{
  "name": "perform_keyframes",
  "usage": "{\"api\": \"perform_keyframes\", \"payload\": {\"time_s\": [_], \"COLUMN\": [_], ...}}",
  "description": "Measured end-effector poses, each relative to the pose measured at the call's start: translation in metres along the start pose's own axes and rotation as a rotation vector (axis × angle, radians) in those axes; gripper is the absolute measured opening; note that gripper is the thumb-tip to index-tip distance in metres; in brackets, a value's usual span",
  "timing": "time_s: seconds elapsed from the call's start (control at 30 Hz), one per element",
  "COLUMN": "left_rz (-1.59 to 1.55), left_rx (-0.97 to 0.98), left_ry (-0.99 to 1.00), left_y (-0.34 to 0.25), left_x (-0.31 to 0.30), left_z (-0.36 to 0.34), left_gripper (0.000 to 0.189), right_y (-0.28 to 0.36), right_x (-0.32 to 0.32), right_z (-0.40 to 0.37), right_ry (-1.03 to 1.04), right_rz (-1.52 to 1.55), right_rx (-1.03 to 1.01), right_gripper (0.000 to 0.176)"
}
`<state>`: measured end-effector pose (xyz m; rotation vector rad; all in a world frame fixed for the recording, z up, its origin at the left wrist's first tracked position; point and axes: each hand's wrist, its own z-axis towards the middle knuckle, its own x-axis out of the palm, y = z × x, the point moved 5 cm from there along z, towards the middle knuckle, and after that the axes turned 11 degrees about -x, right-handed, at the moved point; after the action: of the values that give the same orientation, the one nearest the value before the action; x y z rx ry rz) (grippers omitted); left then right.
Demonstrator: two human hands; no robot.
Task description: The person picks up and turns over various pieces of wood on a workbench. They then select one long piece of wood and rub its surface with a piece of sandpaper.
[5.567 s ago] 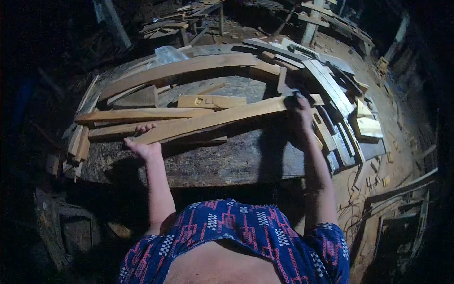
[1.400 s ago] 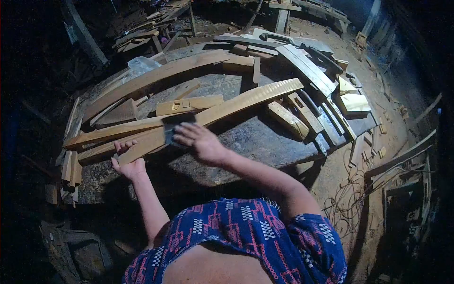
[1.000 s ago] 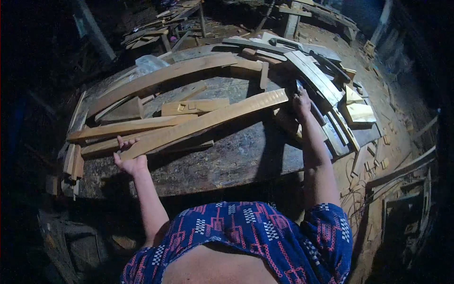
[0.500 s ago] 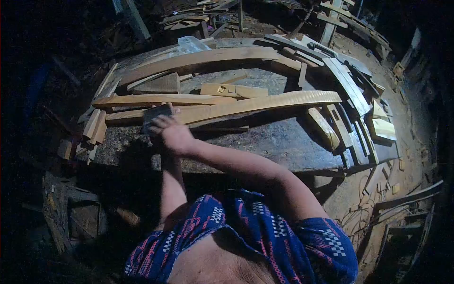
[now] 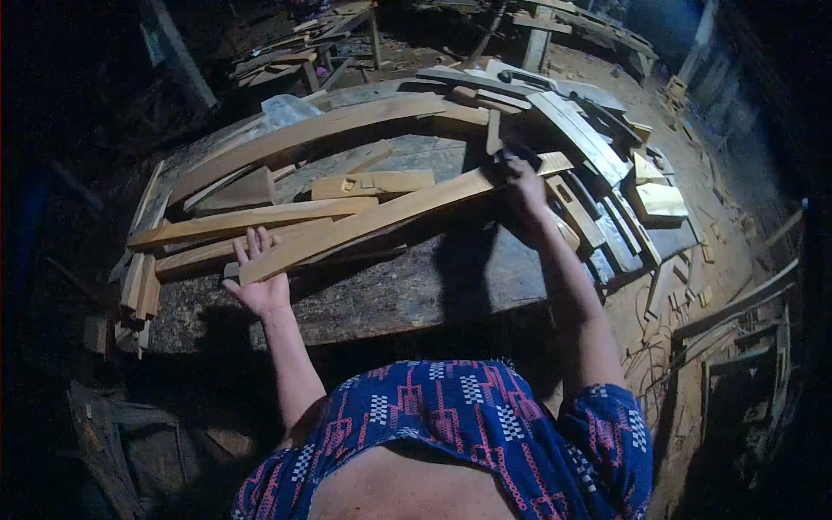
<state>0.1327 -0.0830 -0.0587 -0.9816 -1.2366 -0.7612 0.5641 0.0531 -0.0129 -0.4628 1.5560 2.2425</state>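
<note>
A long, slightly curved wooden piece (image 5: 390, 204) slants across the workbench, its near end lower left and its far end upper right. My left hand (image 5: 263, 290) is at the near end, palm up with fingers spread; the wood lies against the palm between thumb and fingers. Near the far end, my right hand (image 5: 527, 186) presses a dark flat pad, which looks like sandpaper (image 5: 525, 158), on the wood's upper face. The fingers of that hand are partly in shadow. Behind the wood lies a wooden hand plane (image 5: 373, 183).
On the workbench (image 5: 373, 303), other wooden lengths (image 5: 251, 221) and a curved beam (image 5: 321, 127) lie beyond the piece. Planes, a handsaw and metal-edged tools crowd the right end (image 5: 581, 134). A clear plastic bag (image 5: 290, 108) sits at the back. Offcuts litter the floor at right.
My right hand has slid with the dark pad from the wood's near end to its far end. My left hand now shows at the near end, fingers spread. The view has shifted.
</note>
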Motion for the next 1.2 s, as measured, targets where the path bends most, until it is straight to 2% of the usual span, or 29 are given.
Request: {"api": "perform_keyframes", "payload": {"time_s": [0.1, 0.13, 0.17, 0.2, 0.27, 0.3, 0.37, 0.4, 0.47, 0.53, 0.57, 0.6, 0.63, 0.67, 0.7, 0.73, 0.77, 0.83, 1.0, 1.2], "left_rz": [0.048, 0.079, 0.127, 0.118, 0.167, 0.177, 0.169, 0.174, 0.171, 0.151, 0.155, 0.156, 0.147, 0.145, 0.138, 0.135, 0.117, 0.088, 0.053, 0.039], "left_rx": [-0.033, -0.048, 0.033, 0.023, 0.054, 0.059, 0.066, 0.065, 0.144, 0.124, 0.124, 0.127, 0.141, 0.129, 0.127, 0.126, 0.11, 0.113, 0.061, 0.091], "left_ry": [0.095, 0.162, -0.09, -0.111, -0.265, -0.262, -0.202, -0.194, -0.379, -0.339, -0.336, -0.334, -0.328, -0.36, -0.387, -0.383, -0.386, -0.386, -0.39, -0.53], "left_y": [-0.018, -0.015, -0.012, -0.012, -0.014, -0.02, -0.03, -0.031, -0.036, -0.039, -0.038, -0.037, -0.035, -0.034, -0.034, -0.032, -0.032, -0.032, -0.021, -0.021], "left_x": [-0.039, -0.039, -0.03, -0.033, -0.032, -0.039, -0.041, -0.034, -0.033, -0.039, -0.039, -0.04, -0.042, -0.046, -0.05, -0.052, -0.062, -0.072, -0.083, -0.1], "left_z": [0.014, 0.017, 0.013, 0.018, 0.017, 0.021, 0.02, 0.017, 0.008, 0.012, 0.013, 0.014, 0.015, 0.016, 0.018, 0.02, 0.024, 0.026, 0.022, 0.021], "left_gripper": [0.07, 0.069, 0.062, 0.058, 0.057, 0.056, 0.055, 0.055, 0.056, 0.056, 0.055, 0.054, 0.054, 0.052, 0.051, 0.047, 0.047, 0.047, 0.047, 0.048], "right_y": [-0.11, -0.089, -0.066, -0.063, 0.009, 0.031, 0.077, 0.069, 0.028, -0.033, -0.063, -0.097, -0.114, -0.097, -0.139, -0.178, -0.142, -0.163, -0.162, -0.15], "right_x": [-0.012, 0.002, 0.015, 0.055, 0.118, 0.137, 0.134, 0.129, 0.105, 0.063, 0.03, -0.002, -0.031, -0.055, -0.062, -0.057, -0.056, -0.048, -0.049, -0.054], "right_z": [0.025, 0.02, 0.015, 0.007, -0.041, -0.061, -0.086, -0.08, -0.052, -0.007, 0.013, 0.032, 0.038, 0.029, 0.05, 0.059, 0.051, 0.053, 0.052, 0.052], "right_ry": [-0.117, -0.075, -0.038, -0.018, 0.111, 0.197, 0.229, 0.22, 0.137, 0.078, 0.066, -0.065, -0.142, -0.175, 0.007, -0.062, -0.046, -0.022, -0.008, 0.115], "right_rz": [-0.216, -0.263, -0.308, -0.395, -0.529, -0.289, -0.306, -0.304, -0.302, -0.391, -0.239, -0.192, -0.416, -0.308, -0.505, -0.673, -0.637, -0.791, -0.748, -0.71], "right_rx": [0.031, -0.055, -0.142, -0.341, -0.704, -0.751, -0.866, -0.866, -0.754, -0.59, -0.464, -0.381, -0.394, -0.005, 0.028, -0.21, -0.15, -0.17, -0.069, 0.005], "right_gripper": [0.032, 0.032, 0.035, 0.041, 0.046, 0.048, 0.044, 0.044, 0.042, 0.038, 0.037, 0.036, 0.036, 0.036, 0.04, 0.044, 0.045, 0.044, 0.048, 0.05]}}
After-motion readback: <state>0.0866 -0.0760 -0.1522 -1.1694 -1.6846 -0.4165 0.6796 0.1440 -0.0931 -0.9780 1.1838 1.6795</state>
